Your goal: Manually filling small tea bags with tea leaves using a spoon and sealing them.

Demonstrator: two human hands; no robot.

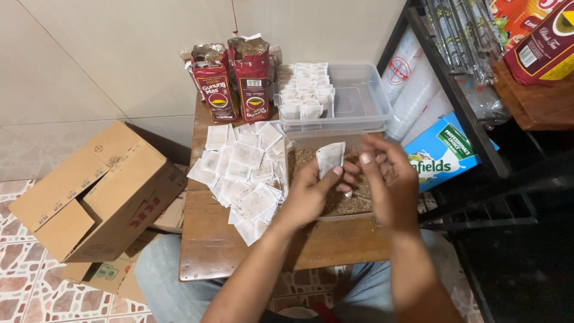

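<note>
My left hand [311,194] pinches a small white filter pouch [330,157] upright over a clear tub of loose brown tea [299,160]. My right hand [388,176] is right beside the pouch, fingers curled near its open top; whether it holds anything is hidden. A spread of flat empty white pouches [242,176] lies on the small wooden table [209,239] to the left of the tub. Behind the tub stands a second clear plastic box [362,104] with a stack of filled pouches [306,90] in its left half.
Two opened dark red tea bags [233,81] stand at the table's back left by the tiled wall. Cardboard boxes [95,188] sit on the floor to the left. A black metal shelf [472,128] with packets, stacked plastic cups and a blue carton [439,155] stands on the right.
</note>
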